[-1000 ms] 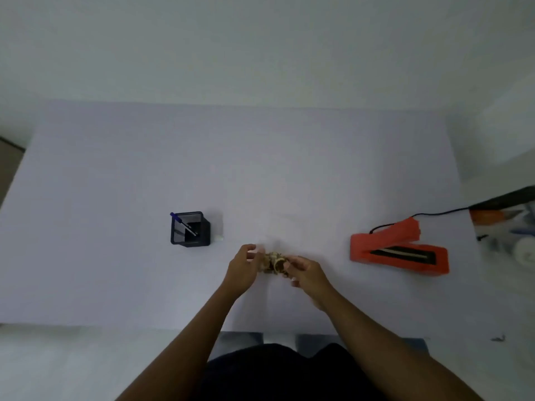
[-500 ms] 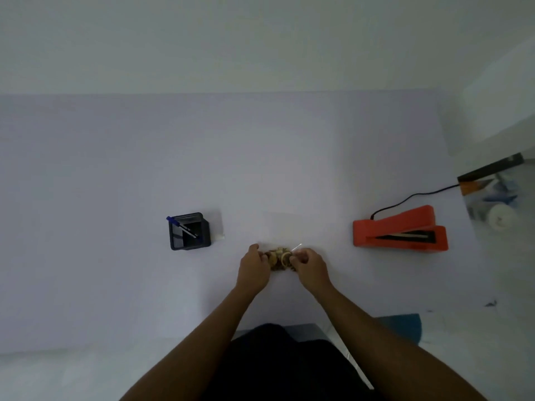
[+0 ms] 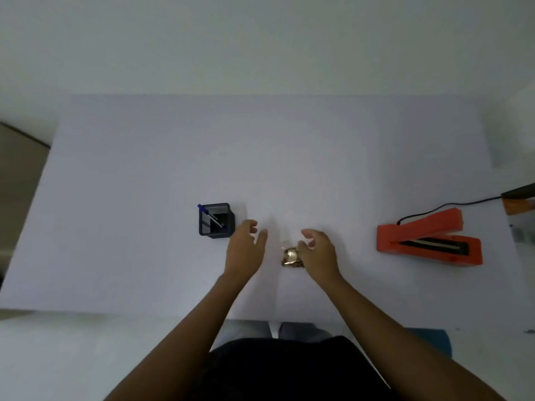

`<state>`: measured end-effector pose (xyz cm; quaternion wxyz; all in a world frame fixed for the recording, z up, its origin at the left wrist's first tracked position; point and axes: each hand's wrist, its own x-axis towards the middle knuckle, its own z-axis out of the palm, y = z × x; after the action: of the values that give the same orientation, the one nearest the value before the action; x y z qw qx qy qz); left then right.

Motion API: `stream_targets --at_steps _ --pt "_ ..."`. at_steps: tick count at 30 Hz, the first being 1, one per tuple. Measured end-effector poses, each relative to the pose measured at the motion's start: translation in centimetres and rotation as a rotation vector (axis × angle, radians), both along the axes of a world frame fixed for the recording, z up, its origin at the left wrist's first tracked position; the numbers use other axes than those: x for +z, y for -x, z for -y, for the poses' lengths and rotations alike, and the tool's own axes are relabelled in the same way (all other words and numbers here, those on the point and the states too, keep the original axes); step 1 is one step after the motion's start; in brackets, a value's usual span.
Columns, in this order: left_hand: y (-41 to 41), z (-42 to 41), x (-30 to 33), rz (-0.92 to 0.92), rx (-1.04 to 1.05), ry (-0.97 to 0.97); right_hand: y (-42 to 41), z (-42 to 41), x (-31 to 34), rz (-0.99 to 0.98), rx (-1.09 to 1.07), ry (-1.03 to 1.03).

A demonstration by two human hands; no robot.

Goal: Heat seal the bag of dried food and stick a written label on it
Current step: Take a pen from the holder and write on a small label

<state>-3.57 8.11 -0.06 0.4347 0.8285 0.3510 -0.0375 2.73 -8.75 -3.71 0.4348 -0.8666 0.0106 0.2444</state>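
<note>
A small clear bag of brownish dried food lies on the white table near its front edge. My right hand hovers at the bag's right side with loosely curled fingers, and its grip on the bag is unclear. My left hand is apart from the bag on its left, fingers relaxed and holding nothing. An orange heat sealer stands with its lid raised at the right. A black pen holder with a blue pen stands just left of my left hand.
A black cable runs from the sealer toward the right table edge. Some clutter sits beyond that edge at the far right. The wall rises behind the table's back edge.
Both hands held the bag together before. Now they have come apart, the left moving away to the left, and the bag lies on the table.
</note>
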Motion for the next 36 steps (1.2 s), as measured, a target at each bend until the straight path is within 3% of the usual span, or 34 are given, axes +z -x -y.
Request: stream_targets --at_steps 4,8,11,15,20,23,25,30,36 --pt "1.3 -6.2 2.1 0.061 0.131 -0.124 -0.3 -5.4 2.9 0.149 0.192 -0.155" --pt "3.0 -11.7 1.7 -0.077 0.191 -0.143 -0.3 -11.9 4.1 0.232 0.448 -0.197" --pt "3.5 -14.2 0.5 -0.182 0.121 -0.129 -0.1 -16.2 3.8 0.212 0.611 -0.06" --pt "3.3 -16.0 -0.9 -0.19 -0.021 -0.111 -0.1 -20.0 3.2 0.128 0.797 0.202" --pt "2.5 -16.6 -1.9 -0.201 -0.168 -0.08 -0.2 -22.6 2.2 0.069 0.894 0.392" --pt "2.1 -17.3 -2.4 -0.21 -0.187 -0.053 -0.6 -22.9 2.1 0.016 0.893 0.402" --pt "1.7 -17.9 -2.6 -0.179 -0.201 -0.06 -1.0 -22.3 2.4 0.041 0.828 0.301" --pt "-0.5 -20.3 -2.4 -0.141 -0.222 -0.105 -1.7 -20.0 5.1 0.126 0.293 -0.132" --pt "-4.2 -23.0 -1.7 -0.1 -0.248 -0.166 -2.0 -17.5 6.1 -0.079 -0.27 -0.557"
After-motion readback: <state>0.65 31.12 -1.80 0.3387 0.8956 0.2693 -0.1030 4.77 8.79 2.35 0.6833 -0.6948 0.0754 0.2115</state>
